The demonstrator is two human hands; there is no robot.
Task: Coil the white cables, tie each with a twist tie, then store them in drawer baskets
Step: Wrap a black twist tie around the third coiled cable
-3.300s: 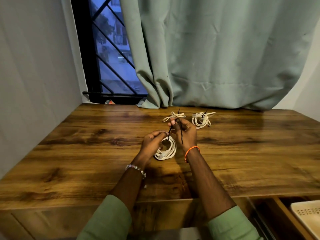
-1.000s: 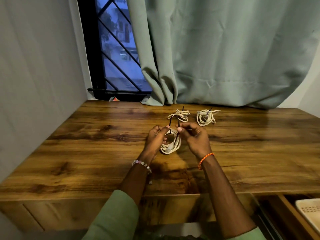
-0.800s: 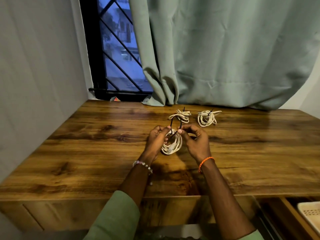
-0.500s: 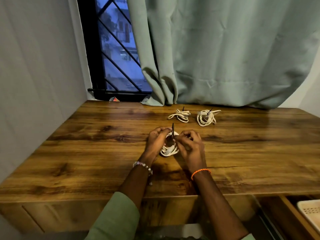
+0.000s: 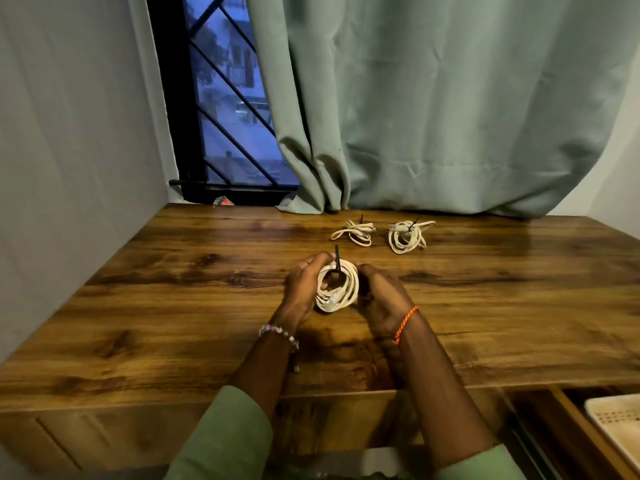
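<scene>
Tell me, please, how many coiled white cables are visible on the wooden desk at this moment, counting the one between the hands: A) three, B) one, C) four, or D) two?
A: the coil held between the hands plus two tied coils lying farther back near the curtain, the left coil and the right coil.

A dark, glossy wood-grain worktop [image 5: 173, 323] fills the lower half of the view and butts against a plain grey-white wall [image 5: 69, 133] on the left. Behind it a black-framed window [image 5: 228, 109] with diagonal black bars shows a dim blue street outside. A long sage-green fabric curtain [image 5: 450, 98] hangs across the rest of the back, its hem resting on the worktop. The room light is low and warm.
</scene>
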